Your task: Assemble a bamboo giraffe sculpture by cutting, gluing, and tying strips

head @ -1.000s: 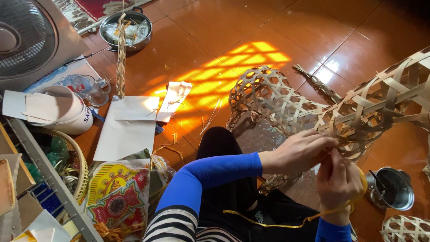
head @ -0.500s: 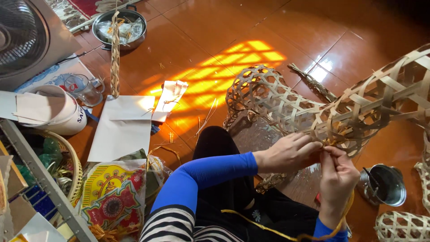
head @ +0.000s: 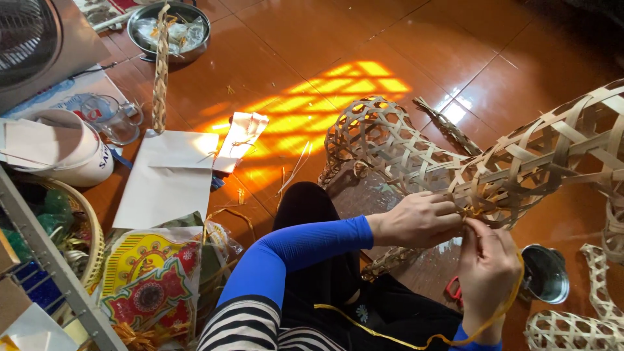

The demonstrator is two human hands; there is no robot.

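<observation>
Both hands stayed knotting yellow cord [head: 416,339] on woven bamboo frame [head: 520,169]

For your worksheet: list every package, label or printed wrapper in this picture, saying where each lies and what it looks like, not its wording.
Printed packet: bottom left, flat, yellow, red and green floral pattern.
White envelope: on the floor left of centre, plain rectangle.
White cap: far left, with dark lettering.
Printed sheet: upper left under the fan, pale with blue.

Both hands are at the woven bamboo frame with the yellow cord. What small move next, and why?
Probably draw the yellow cord snug with the right hand: it trails slack over the lap, while the left hand pinches the joint on the woven bamboo frame.
</observation>
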